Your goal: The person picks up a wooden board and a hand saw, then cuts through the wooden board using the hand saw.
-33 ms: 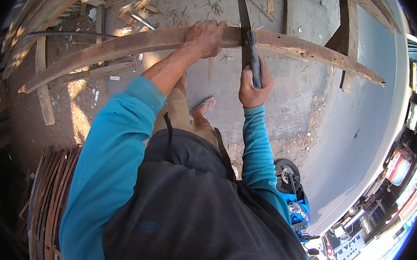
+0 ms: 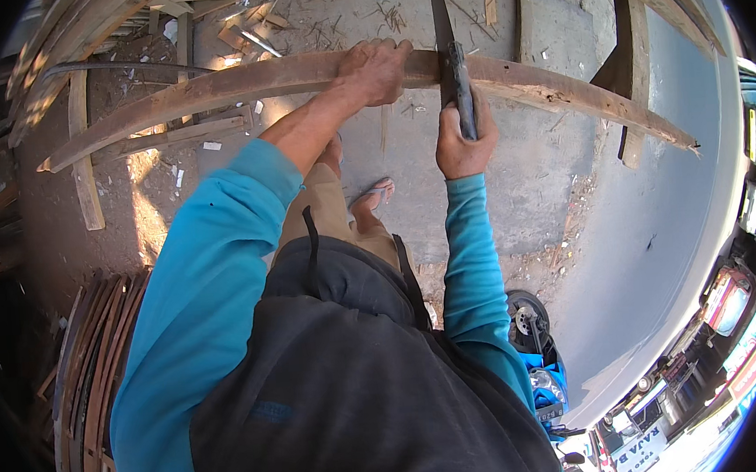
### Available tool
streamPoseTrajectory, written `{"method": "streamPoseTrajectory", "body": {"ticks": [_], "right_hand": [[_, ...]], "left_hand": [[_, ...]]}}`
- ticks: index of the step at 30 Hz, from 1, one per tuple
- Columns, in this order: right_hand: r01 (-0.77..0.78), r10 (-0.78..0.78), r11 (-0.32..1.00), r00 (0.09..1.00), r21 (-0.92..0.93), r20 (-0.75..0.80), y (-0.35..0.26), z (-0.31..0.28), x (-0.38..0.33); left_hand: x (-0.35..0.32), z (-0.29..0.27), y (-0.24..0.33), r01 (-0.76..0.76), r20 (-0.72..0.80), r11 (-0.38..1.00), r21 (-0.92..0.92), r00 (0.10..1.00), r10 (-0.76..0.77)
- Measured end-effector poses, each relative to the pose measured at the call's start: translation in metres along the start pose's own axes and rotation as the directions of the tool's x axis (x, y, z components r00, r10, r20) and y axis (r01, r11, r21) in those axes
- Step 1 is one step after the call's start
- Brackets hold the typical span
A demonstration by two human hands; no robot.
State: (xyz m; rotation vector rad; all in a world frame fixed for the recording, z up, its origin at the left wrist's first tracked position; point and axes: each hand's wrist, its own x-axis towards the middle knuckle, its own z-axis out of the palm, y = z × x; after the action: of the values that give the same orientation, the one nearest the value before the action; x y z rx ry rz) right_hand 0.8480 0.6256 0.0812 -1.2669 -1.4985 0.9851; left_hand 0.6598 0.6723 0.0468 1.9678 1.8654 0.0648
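A long weathered wooden beam (image 2: 552, 90) lies crosswise ahead of me, looking bowed in this view. My left hand (image 2: 375, 71) is closed over the top of the beam, left of the saw. My right hand (image 2: 466, 145) grips the dark handle of a handsaw (image 2: 442, 17). The saw's blade crosses the beam just right of my left hand and points away from me. Where the teeth meet the wood, the handle hides any cut.
Timber supports (image 2: 85, 169) stand under the beam's left part, and a wooden post (image 2: 635, 86) is near its right end. Stacked planks (image 2: 98, 370) lie at lower left. A blue motorcycle (image 2: 540, 361) is at lower right, beside the road. Wood scraps (image 2: 250, 34) litter the ground.
My right hand has pushed the handsaw slightly away from me across the beam. My left hand stays on the beam.
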Motion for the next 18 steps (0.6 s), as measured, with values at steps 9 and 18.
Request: {"method": "streamPoseTrajectory", "body": {"ticks": [9, 18], "right_hand": [[-0.052, 0.056, 0.997, 0.997, -0.065, 0.059, -0.009, -0.007, -0.017], [-0.133, 0.147, 0.972, 0.987, -0.196, 0.06, -0.081, -0.069, -0.137]], "left_hand": [[-0.03, 0.012, 0.013, 0.018, 0.092, 0.999, -0.027, 0.996, -0.015], [-0.037, 0.031, -0.001, 0.0, 0.089, 0.997, -0.076, 0.996, 0.007]]}}
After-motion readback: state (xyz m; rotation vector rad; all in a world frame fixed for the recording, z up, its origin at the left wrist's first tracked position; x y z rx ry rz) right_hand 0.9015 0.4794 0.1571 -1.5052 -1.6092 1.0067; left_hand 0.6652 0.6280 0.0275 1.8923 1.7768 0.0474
